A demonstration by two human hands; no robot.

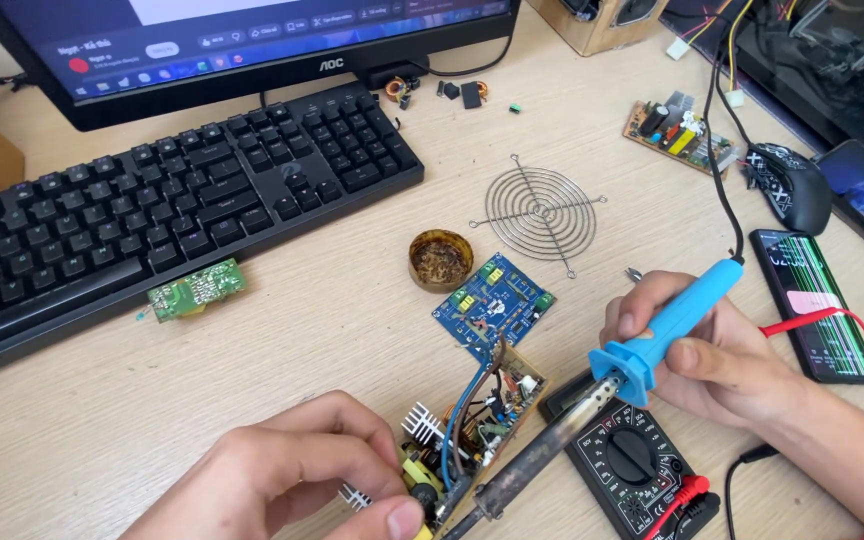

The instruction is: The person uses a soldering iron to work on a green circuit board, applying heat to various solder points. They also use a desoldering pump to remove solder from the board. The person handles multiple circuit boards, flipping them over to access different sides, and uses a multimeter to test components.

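- Head view, step: soldering in progress, by my reading. Right hand is closed around the blue grip of the iron; the dark tip reaches down-left to the near edge of the board.
- Left hand is curled narrow, fingertips pinching the board's near-left end beside the finned heatsink.
- Next move, as a judgement: it calls for a steady board and a tip kept to one joint, clear of the blue and brown wires that cross just above it.
- Board, look: brownish, crowded, with a yellow part, small dark parts and a heatsink; it sits tilted on the desk, low centre of the view.
- Blue board: just beyond the board, joined to it by the wires.
- Tin: beyond the blue board, round, brown residue inside.
- Fan grille: beyond and right of the board.
- Multimeter: just right of the board, under the iron.
- Green board: well left of the board, by the keyboard.
- Phone: well right, screen cracked.
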